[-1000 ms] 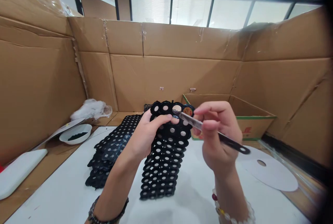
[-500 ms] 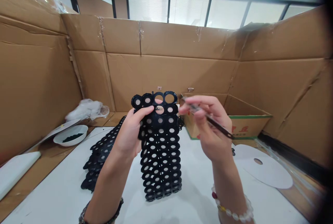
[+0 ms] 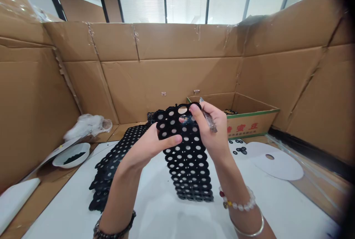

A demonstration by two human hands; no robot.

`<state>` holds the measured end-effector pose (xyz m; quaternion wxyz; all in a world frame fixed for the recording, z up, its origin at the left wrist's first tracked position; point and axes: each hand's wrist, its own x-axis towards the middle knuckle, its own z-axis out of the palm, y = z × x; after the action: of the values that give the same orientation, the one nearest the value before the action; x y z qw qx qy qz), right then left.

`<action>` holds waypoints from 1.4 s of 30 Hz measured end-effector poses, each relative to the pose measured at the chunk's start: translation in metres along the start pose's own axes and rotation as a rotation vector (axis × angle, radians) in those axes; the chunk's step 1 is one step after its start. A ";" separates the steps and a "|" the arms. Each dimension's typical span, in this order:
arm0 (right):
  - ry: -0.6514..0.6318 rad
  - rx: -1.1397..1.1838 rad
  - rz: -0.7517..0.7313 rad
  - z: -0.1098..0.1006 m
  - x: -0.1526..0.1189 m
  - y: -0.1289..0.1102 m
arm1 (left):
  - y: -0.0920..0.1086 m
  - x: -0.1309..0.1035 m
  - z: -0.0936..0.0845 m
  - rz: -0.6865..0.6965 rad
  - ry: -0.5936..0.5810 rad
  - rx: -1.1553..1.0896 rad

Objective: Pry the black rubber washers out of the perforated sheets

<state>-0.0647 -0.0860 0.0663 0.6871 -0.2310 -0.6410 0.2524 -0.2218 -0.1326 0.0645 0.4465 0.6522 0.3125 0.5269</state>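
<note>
A black sheet of joined rings [image 3: 188, 157] hangs upright between my hands, its lower end at the white table. My left hand [image 3: 155, 141] grips the sheet's left side, thumb across the front and the other fingers hidden behind. At the upper right corner, my right hand [image 3: 212, 120] pinches the sheet's edge with thumb and fingers. A slim tool, partly wrapped in clear plastic [image 3: 209, 120], is also held in that hand. More black ring sheets [image 3: 119, 161] lie on the table to the left, partly behind my left forearm.
A white bowl [image 3: 85, 154] with dark small pieces stands at the left, near crumpled clear plastic [image 3: 85, 127]. Behind on the right is an open cardboard box [image 3: 249, 124]. Loose black rings [image 3: 241, 150] and a white disc [image 3: 277, 161] lie in front of it. Cardboard walls surround the table.
My right hand has come onto the sheet's upper right corner, and its tool now points up. My left thumb has moved lower on the sheet. The view has shifted to the right.
</note>
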 end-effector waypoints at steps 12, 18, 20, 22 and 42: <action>0.034 0.190 0.167 0.007 0.003 0.023 | -0.022 0.016 0.038 -0.033 0.205 -0.160; -0.092 0.234 -0.023 -0.035 0.009 -0.004 | 0.002 0.002 0.012 0.039 0.466 -0.055; -0.051 0.212 -0.139 -0.042 0.000 -0.019 | 0.010 -0.005 0.007 0.081 0.499 0.019; -0.113 0.166 -0.203 -0.042 -0.012 -0.029 | 0.017 -0.010 0.005 0.133 0.525 0.073; -0.186 -0.319 -0.704 -0.004 -0.027 -0.029 | 0.026 -0.020 0.014 0.206 0.507 0.089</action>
<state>-0.0602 -0.1254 0.0644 0.6260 -0.0769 -0.7717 -0.0815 -0.2153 -0.1641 0.0794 0.2691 0.5468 0.3690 0.7017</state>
